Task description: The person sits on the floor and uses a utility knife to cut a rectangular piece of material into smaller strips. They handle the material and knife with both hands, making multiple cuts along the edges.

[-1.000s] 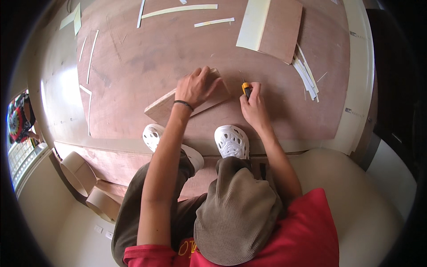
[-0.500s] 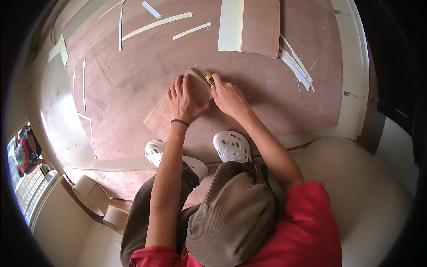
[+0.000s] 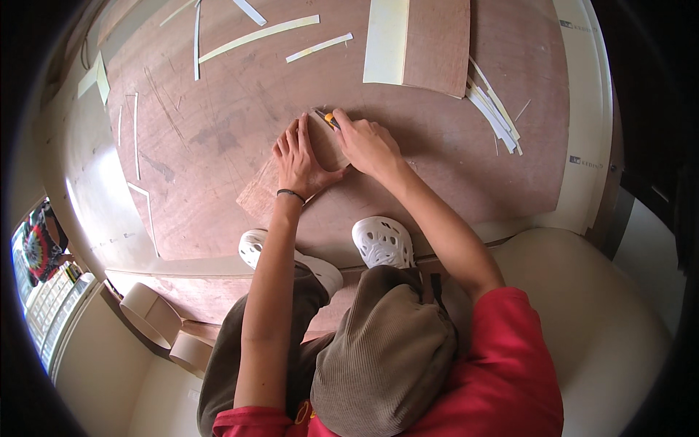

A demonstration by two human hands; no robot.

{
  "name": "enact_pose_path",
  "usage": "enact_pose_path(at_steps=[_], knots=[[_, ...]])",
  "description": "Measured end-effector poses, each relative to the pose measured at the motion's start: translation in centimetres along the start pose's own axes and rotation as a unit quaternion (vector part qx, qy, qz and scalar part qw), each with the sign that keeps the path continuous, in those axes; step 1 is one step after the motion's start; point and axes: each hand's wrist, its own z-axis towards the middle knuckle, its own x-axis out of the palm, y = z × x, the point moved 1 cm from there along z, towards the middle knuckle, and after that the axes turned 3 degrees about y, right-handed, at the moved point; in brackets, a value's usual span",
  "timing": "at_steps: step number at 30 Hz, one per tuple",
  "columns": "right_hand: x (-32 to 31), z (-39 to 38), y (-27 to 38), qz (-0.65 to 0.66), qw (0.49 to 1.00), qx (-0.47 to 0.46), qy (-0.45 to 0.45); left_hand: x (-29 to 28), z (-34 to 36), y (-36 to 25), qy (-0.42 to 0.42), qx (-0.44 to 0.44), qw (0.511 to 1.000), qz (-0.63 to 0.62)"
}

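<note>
Under my left hand (image 3: pixel 296 162) lies a thin brown wooden strip (image 3: pixel 256 195), set at a slant on the large reddish-brown wooden board (image 3: pixel 233 131). The left fingers are spread out and press flat on the strip, with the thumb stretched toward its right edge. My right hand (image 3: pixel 368 148) is closed round a yellow and black utility knife (image 3: pixel 332 120). The knife's tip is at the far end of the strip, by its right edge. Most of the handle is hidden inside my fist.
A thin wooden panel with a pale strip (image 3: pixel 437 47) lies at the far right. Beside it is a bundle of pale narrow strips (image 3: pixel 495 116). More cut strips (image 3: pixel 261 38) are scattered at the far left. White shoes (image 3: pixel 382 242) stand at the near edge.
My right hand and the utility knife have shifted slightly to the far left, toward the strip's far end. My left hand stays spread on the strip.
</note>
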Motion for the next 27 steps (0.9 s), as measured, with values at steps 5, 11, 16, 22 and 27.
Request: enact_pose_path(at_steps=[5, 11, 16, 22, 27], knots=[[0.3, 0.0, 0.7, 0.006, 1.000, 0.027, 0.011, 0.1, 0.0, -0.1, 0.001, -0.009, 1.000, 0.001], [0.7, 0.5, 1.0, 0.003, 0.998, 0.051, 0.031, 0.2, 0.2, -0.2, -0.004, -0.010, 1.000, 0.007], [0.1, 0.9, 1.1, 0.000, 0.997, 0.044, 0.061, 0.3, 0.2, 0.1, -0.014, -0.007, 1.000, 0.010], [-0.4, 1.0, 0.9, -0.004, 0.993, 0.049, 0.110, 0.7, 0.1, 0.3, -0.021, -0.001, 1.000, 0.002], [-0.9, 0.4, 1.1, 0.003, 0.990, 0.061, 0.129, 0.8, -0.1, 0.5, -0.005, -0.004, 1.000, -0.005]])
